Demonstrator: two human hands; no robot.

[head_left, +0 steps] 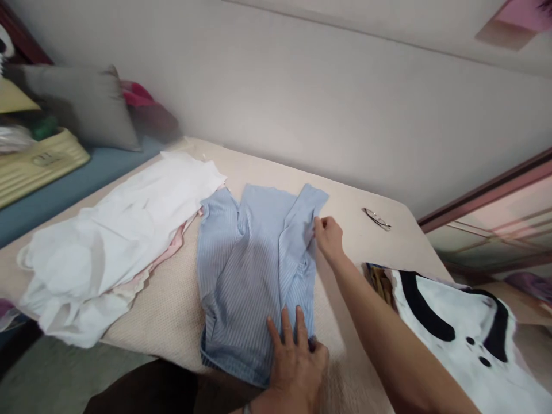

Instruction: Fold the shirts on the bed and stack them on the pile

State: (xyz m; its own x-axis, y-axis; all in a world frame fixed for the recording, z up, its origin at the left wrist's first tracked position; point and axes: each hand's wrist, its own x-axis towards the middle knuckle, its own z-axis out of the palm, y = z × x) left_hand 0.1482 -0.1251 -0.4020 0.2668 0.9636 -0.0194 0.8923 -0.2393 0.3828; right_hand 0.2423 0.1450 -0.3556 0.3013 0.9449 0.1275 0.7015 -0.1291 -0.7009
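Observation:
A light blue striped shirt [259, 270] lies spread on the beige-covered table [155, 325], its right-side sleeve [297, 230] folded inward over the body. My left hand [297, 359] is open, fingers spread, resting on the shirt's lower right part close to the table's front edge. Farther up, my right hand [330, 237] is closed in a pinch at the outer edge of that folded sleeve. Its fingertips are partly hidden, but they meet the cloth. Shallow creases run along the other sleeve on the left.
White garments [125, 230] with pink cloth [175, 244] under them lie left of the shirt. Eyeglasses [376, 219] rest toward the far right. A black-and-white garment [461, 322] tops a pile at the right. A wall [302, 92] bounds the back; a grey cushion [81, 103] and yellow basket [43, 164] stand left.

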